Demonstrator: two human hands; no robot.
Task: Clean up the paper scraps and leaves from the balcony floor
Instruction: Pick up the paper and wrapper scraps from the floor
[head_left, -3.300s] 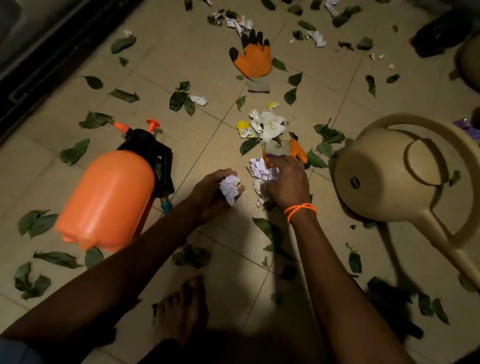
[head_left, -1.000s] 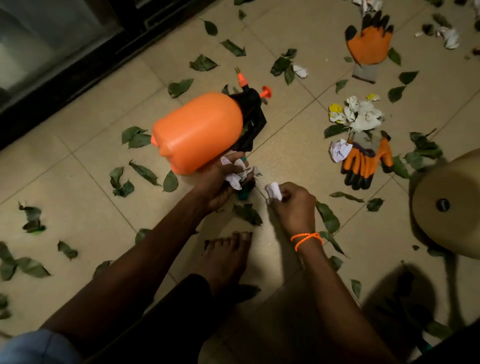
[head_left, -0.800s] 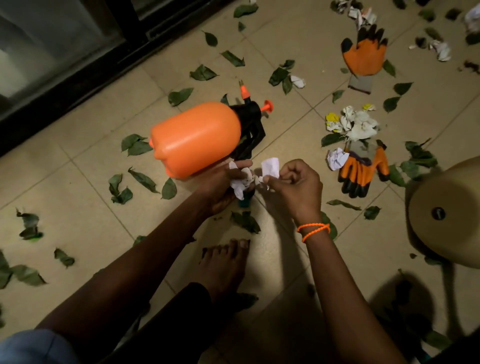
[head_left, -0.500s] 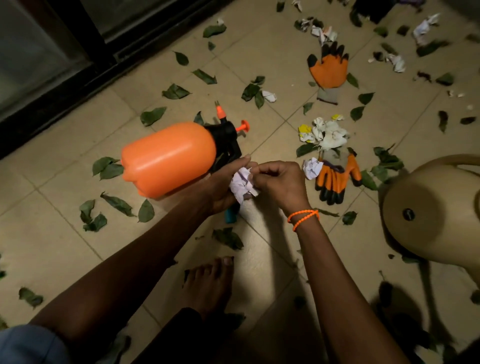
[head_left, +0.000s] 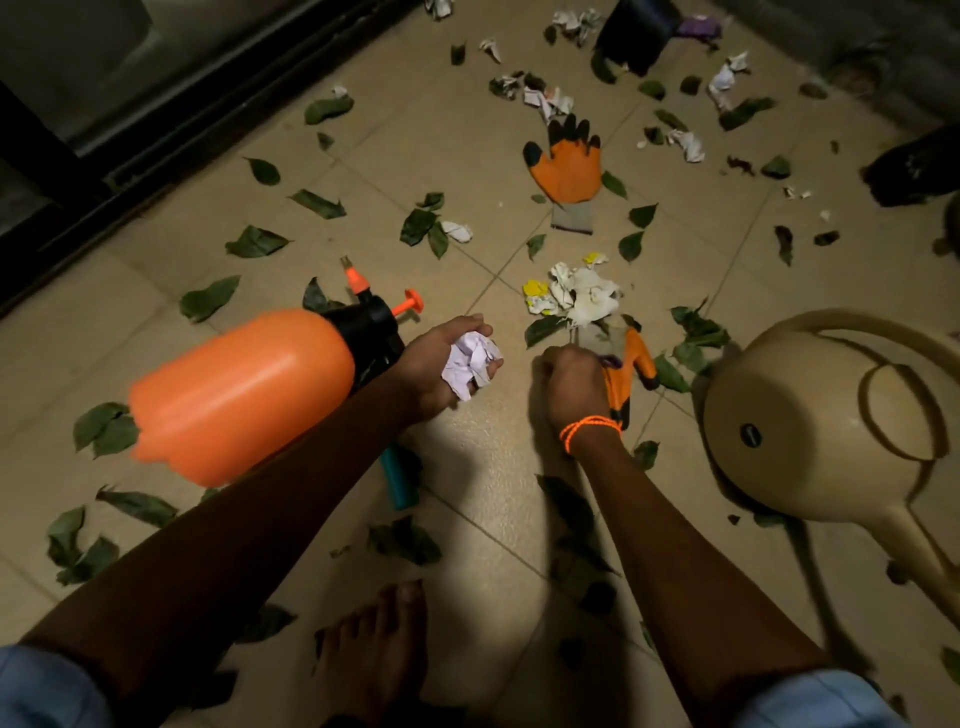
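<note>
My left hand (head_left: 434, 366) grips a crumpled wad of white paper scraps (head_left: 470, 361) just right of the sprayer's head. My right hand (head_left: 569, 384), with an orange thread on its wrist, is down at the floor with fingers curled beside an orange glove (head_left: 631, 361); it pinches a paper scrap of which only a pale sliver shows. A pile of white and yellow paper scraps (head_left: 582, 296) lies just beyond. Green leaves (head_left: 257, 241) and more crumpled scraps (head_left: 685, 143) are scattered over the tiled floor.
An orange pressure sprayer (head_left: 239, 389) lies on its side at left, a teal object (head_left: 397, 478) under my forearm. A beige watering can (head_left: 810, 415) lies at right. A second orange glove (head_left: 566, 166) lies farther out. My bare foot (head_left: 374, 660) is below; a dark door track (head_left: 156, 130) runs at upper left.
My right hand passed its scrap into the left hand's wad, then moved right to the floor beside the near glove, where a loose scrap lay. The left hand keeps its wad.
</note>
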